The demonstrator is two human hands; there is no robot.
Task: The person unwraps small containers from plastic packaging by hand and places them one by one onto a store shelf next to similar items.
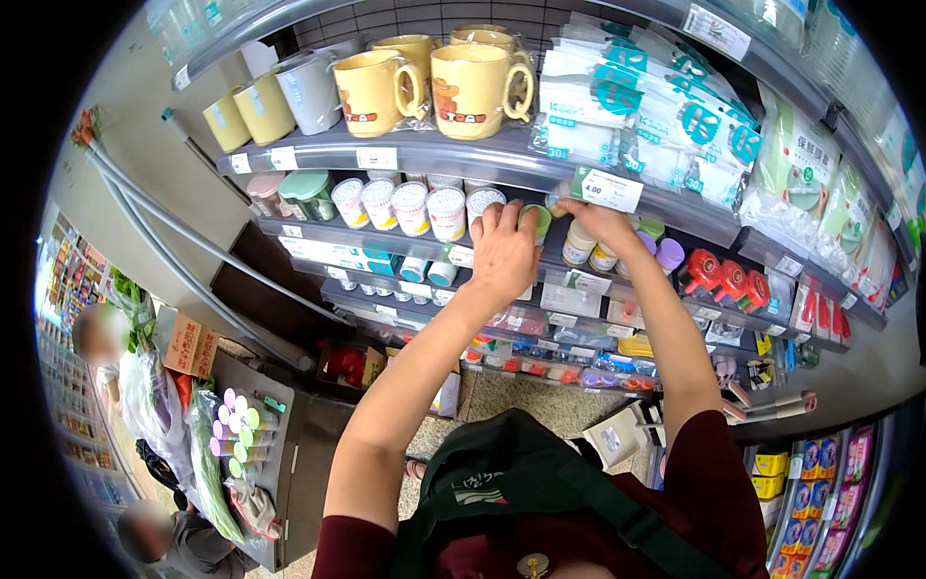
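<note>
On the second shelf down, my left hand [503,250] has its fingers bent around a small green container [537,223], probably a toothpick jar. My right hand [597,223] reaches in just to its right, under a price tag [608,189] on the shelf edge above. Its fingertips touch a pale small container [555,205], and their grip is partly hidden. White round tubs of cotton swabs [411,208] stand in a row left of my left hand. Below my right wrist are small clear jars [579,242] and purple-lidded jars [670,253].
Yellow mugs [474,90] and bagged packs [615,108] fill the shelf above. Red-topped items [702,271] sit at right. At left, a grey cart [278,499] carries several purple- and green-lidded jars [242,434] and bagged vegetables [210,463]. Two people [202,543] are beyond it.
</note>
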